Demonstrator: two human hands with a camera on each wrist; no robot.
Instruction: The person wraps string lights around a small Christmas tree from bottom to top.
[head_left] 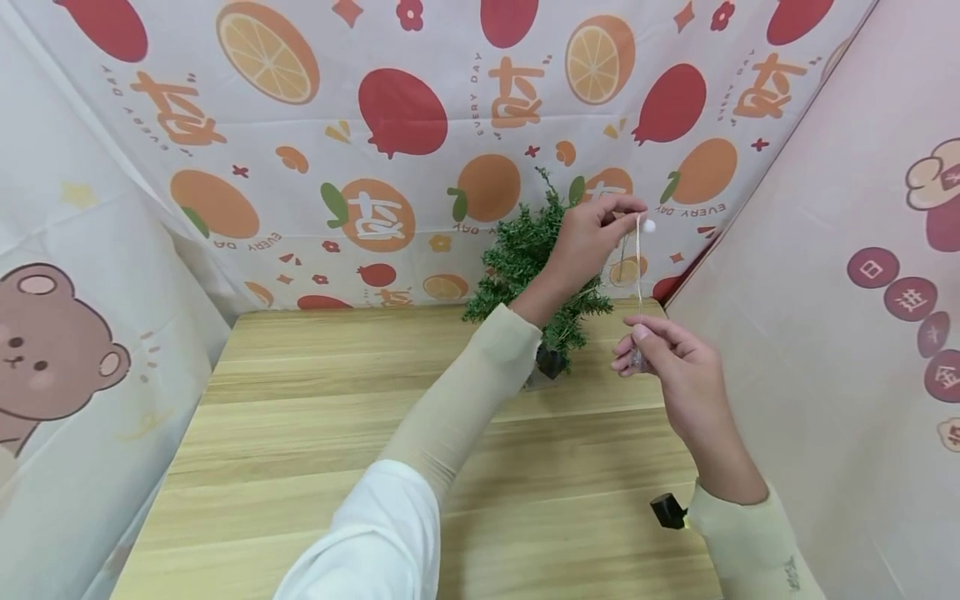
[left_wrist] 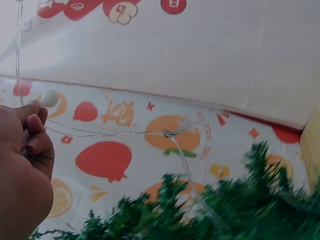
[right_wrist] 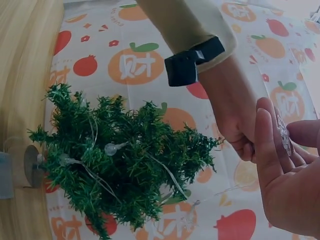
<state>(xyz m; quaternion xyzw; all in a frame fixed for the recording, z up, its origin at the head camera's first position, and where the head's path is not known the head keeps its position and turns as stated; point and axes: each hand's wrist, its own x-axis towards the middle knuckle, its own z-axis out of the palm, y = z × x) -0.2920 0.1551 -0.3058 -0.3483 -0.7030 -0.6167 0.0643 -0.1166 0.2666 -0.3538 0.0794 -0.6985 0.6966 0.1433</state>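
Observation:
A small green artificial Christmas tree (head_left: 517, 250) stands at the table's back right, with clear bulbs (right_wrist: 114, 148) of a thin-wired light string among its branches. My left hand (head_left: 588, 237), beside the tree's upper part, pinches the light string (head_left: 639, 271) next to a round white bulb (left_wrist: 49, 98). From there the wire hangs down to my right hand (head_left: 682, 367). That hand holds a clear, shiny piece (right_wrist: 284, 134) between thumb and fingers; its exact kind is unclear. Another stretch of wire runs from the left hand to a twisted knot (left_wrist: 169, 134) near the branches.
The wooden table (head_left: 315, 433) lies below the arms. A fruit-patterned cloth (head_left: 300, 167) hangs close behind the tree, and a pale printed cloth (head_left: 810, 350) lines the right side. A dark round base (right_wrist: 34, 165) is under the tree. Black wrist devices (right_wrist: 181, 69) are strapped on.

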